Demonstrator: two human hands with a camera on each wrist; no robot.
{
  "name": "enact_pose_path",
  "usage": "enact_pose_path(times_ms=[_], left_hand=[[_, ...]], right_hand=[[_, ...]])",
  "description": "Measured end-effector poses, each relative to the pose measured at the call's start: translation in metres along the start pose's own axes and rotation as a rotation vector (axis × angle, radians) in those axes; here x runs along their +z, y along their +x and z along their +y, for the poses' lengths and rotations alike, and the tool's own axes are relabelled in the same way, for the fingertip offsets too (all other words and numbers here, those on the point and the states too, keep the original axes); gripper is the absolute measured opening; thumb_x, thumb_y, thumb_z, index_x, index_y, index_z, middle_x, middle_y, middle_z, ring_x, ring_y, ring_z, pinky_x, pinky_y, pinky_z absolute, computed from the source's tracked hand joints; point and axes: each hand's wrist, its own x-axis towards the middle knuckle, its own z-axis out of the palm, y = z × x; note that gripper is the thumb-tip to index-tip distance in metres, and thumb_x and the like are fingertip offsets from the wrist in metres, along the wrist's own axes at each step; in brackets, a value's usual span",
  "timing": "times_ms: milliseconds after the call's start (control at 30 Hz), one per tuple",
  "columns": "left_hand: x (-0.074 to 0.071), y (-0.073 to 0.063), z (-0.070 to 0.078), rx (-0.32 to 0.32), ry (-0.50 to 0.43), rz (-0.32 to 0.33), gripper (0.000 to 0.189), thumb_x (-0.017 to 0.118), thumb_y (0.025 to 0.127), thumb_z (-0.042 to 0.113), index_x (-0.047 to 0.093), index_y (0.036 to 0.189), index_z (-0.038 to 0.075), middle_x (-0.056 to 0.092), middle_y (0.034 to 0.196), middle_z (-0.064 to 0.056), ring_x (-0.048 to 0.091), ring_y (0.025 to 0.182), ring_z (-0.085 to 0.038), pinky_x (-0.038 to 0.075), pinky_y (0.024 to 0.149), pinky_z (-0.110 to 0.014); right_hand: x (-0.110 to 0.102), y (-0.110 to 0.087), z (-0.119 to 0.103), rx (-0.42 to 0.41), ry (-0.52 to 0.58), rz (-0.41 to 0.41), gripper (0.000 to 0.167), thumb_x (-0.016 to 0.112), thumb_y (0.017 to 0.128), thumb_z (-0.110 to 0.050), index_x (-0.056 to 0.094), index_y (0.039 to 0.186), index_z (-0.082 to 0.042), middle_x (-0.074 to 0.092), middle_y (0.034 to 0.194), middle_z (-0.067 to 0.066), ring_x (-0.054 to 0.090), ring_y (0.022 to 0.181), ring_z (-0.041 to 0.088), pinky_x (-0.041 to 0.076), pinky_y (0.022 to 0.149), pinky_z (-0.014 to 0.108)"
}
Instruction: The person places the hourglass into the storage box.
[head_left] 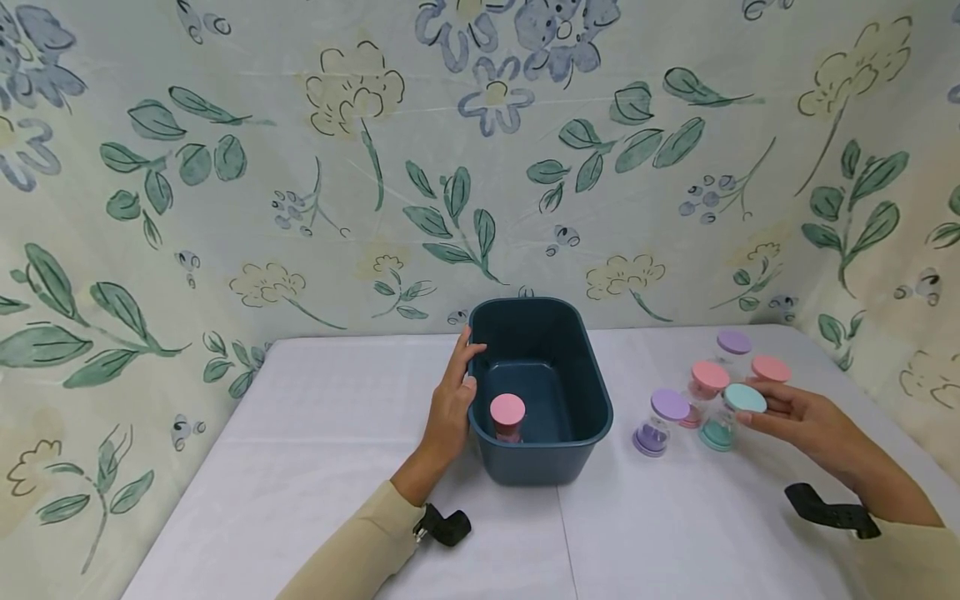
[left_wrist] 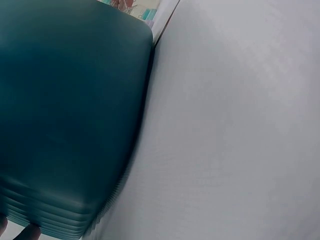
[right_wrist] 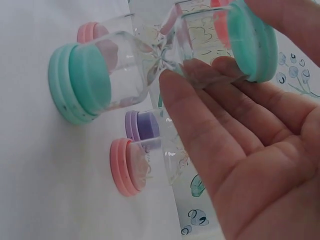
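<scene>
At the middle of the table in the head view stands a dark teal plastic bin (head_left: 540, 463), with a pink-capped hourglass (head_left: 507, 410) upright inside near its front left. My left hand (head_left: 448, 412) grips the bin's left rim; two of its fingertips (left_wrist: 30, 232) show at the bin's edge in the left wrist view. To the right, my right hand (head_left: 806, 421) holds a mint-green hourglass (head_left: 745, 398), thumb and fingers at either side of its upper cap. In the right wrist view its fingers (right_wrist: 187, 107) lie along the glass; whether its base (right_wrist: 75, 82) touches the table I cannot tell.
Around the mint hourglass several others stand on the white table (head_left: 360, 433): a purple one (head_left: 670, 405) nearest the bin, a pink one (head_left: 708, 379), another pink one (head_left: 771, 368) and a purple one (head_left: 733, 342) farther back. A floral cloth (head_left: 510, 167) hangs behind the table.
</scene>
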Motion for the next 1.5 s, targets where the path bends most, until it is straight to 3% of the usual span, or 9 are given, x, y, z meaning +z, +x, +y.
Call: enact_pose_path(times_ms=[333,567,800,967,1033,1167,1233,1433,1500], left_hand=[[0.000,0.000,-0.003,0.024,-0.010,0.003,0.049,0.027,0.099,0.030,0.040,0.144,0.016,0.016,0.161,-0.002,0.015,0.147,-0.019,0.019,0.113,-0.057],[0.000,0.000,-0.003,0.025,0.001,0.007,0.048,0.027,0.099,0.030,0.040,0.143,0.016,0.016,0.161,0.001,0.016,0.147,-0.018,0.020,0.113,-0.056],[0.000,-0.001,-0.005,0.022,-0.009,0.008,0.048,0.027,0.099,0.029,0.040,0.144,0.017,0.016,0.161,0.002,0.015,0.147,-0.018,0.020,0.113,-0.056],[0.000,0.001,-0.006,0.022,-0.001,0.005,0.048,0.026,0.100,0.031,0.040,0.144,0.017,0.016,0.161,0.002,0.015,0.147,-0.017,0.021,0.113,-0.056],[0.000,0.001,-0.006,0.017,0.006,0.003,0.049,0.026,0.099,0.032,0.040,0.144,0.017,0.015,0.161,0.003,0.015,0.147,-0.017,0.021,0.113,-0.056],[0.000,0.000,-0.005,0.005,0.013,0.000,0.049,0.025,0.099,0.035,0.040,0.143,0.018,0.015,0.161,0.004,0.014,0.147,-0.016,0.020,0.113,-0.056],[0.000,0.000,-0.004,0.005,0.011,0.000,0.050,0.026,0.099,0.035,0.040,0.143,0.018,0.015,0.161,0.004,0.014,0.147,-0.016,0.020,0.113,-0.056],[-0.001,0.001,-0.004,0.003,0.009,0.001,0.050,0.026,0.099,0.035,0.040,0.143,0.018,0.015,0.161,0.004,0.014,0.147,-0.017,0.019,0.113,-0.057],[0.000,0.001,-0.004,0.001,0.009,0.001,0.050,0.026,0.099,0.035,0.040,0.143,0.018,0.015,0.161,0.004,0.014,0.147,-0.016,0.019,0.113,-0.057]], right_hand=[[-0.001,-0.001,-0.005,0.039,-0.026,-0.006,0.077,0.063,0.091,-0.040,0.033,0.144,0.006,0.026,0.148,0.035,0.041,0.090,-0.025,0.055,0.075,0.022],[-0.004,-0.003,-0.008,0.051,-0.044,-0.012,0.079,0.062,0.091,-0.043,0.033,0.145,0.007,0.037,0.143,0.034,0.044,0.091,-0.023,0.054,0.074,0.020],[-0.006,-0.005,-0.010,0.014,-0.039,-0.016,0.075,0.062,0.093,-0.038,0.032,0.145,0.007,0.056,0.130,0.008,0.050,0.094,-0.019,0.050,0.073,0.014],[-0.007,-0.007,-0.014,0.014,-0.050,-0.003,0.078,0.061,0.093,-0.039,0.029,0.146,0.008,0.053,0.133,0.023,0.048,0.093,-0.021,0.049,0.071,0.012],[-0.007,-0.008,-0.016,0.009,-0.044,0.003,0.079,0.061,0.093,-0.039,0.028,0.146,0.009,0.056,0.131,0.016,0.049,0.093,-0.020,0.049,0.071,0.012],[-0.008,-0.010,-0.020,-0.027,-0.026,0.027,0.076,0.062,0.093,-0.034,0.029,0.145,0.010,0.059,0.115,-0.015,0.053,0.093,-0.017,0.048,0.070,0.010],[-0.008,-0.011,-0.022,-0.039,-0.028,0.037,0.075,0.063,0.093,-0.033,0.030,0.145,0.010,0.058,0.110,-0.021,0.054,0.092,-0.016,0.048,0.070,0.010],[-0.009,-0.012,-0.028,-0.040,-0.046,0.016,0.072,0.062,0.094,-0.031,0.031,0.144,0.011,0.062,0.119,0.001,0.055,0.092,-0.015,0.047,0.070,0.010],[-0.010,-0.012,-0.029,-0.038,-0.049,0.014,0.072,0.062,0.094,-0.030,0.031,0.144,0.011,0.062,0.120,0.003,0.055,0.092,-0.014,0.047,0.070,0.010]])
